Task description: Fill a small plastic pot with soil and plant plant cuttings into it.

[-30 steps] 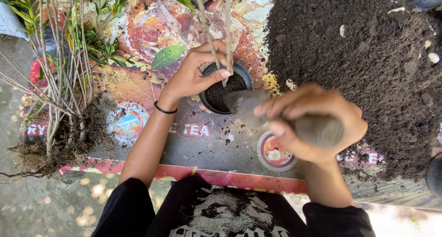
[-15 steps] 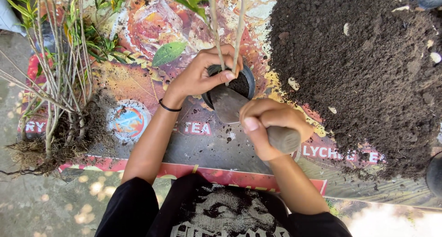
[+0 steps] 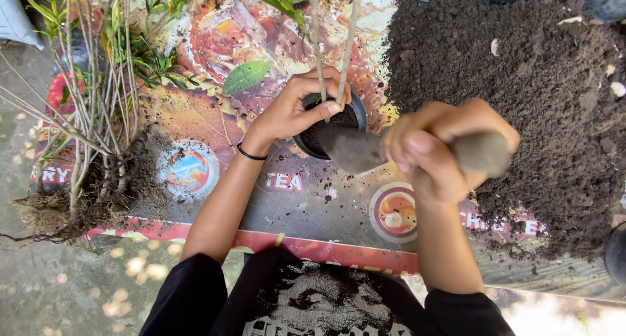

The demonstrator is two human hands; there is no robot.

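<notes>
Since half a second ago, the right hand [image 3: 433, 153] has swung its trowel [image 3: 355, 150] so the blade sits over the black pot's [image 3: 355, 114] rim, fist closed around the handle. Left hand [image 3: 293, 111] pinches the thin stems [image 3: 316, 55] upright inside the pot. Soil heap [image 3: 521, 101] lies right; bundled saplings [image 3: 91, 114] left on the printed sheet [image 3: 215, 42].

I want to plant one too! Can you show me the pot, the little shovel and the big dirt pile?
black pot [image 3: 360, 116]: head view, right rim.
trowel [image 3: 352, 150]: head view, middle of its grey blade.
soil heap [image 3: 554, 101]: head view, middle of the mound.
</notes>
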